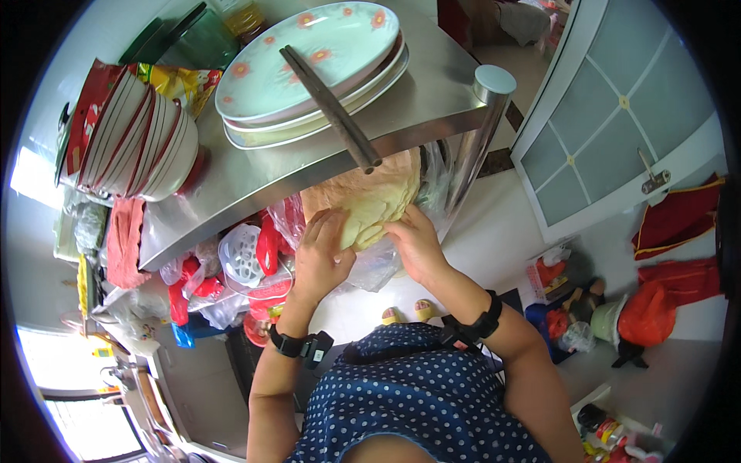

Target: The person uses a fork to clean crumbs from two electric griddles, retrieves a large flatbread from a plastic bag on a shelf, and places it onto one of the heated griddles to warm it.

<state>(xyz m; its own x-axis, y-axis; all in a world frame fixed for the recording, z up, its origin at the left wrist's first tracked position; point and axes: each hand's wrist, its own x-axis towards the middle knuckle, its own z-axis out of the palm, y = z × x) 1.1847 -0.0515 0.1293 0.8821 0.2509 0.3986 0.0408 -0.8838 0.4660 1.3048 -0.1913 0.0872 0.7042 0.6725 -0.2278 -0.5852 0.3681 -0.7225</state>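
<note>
A stack of thin, pale yellow sheets [379,211], browner at the back, lies under the edge of a steel shelf, with clear plastic wrap [373,269] beneath and around it. My left hand [324,249] rests at the stack's left front, fingers on the sheets. At the right front edge, the thumb and fingers of my right hand [414,240] pinch the rim of the sheets. Above, on the shelf, a pair of brown chopsticks [330,107] lies across stacked flowered plates [260,75], their ends jutting past the shelf edge.
Striped bowls [139,139] lean in a stack at the shelf's left. A steel shelf post [477,139] stands right of the sheets. Bags and a white perforated basket [240,254] fill the lower left. A glazed door [613,116] stands at the right, near bins and red bags.
</note>
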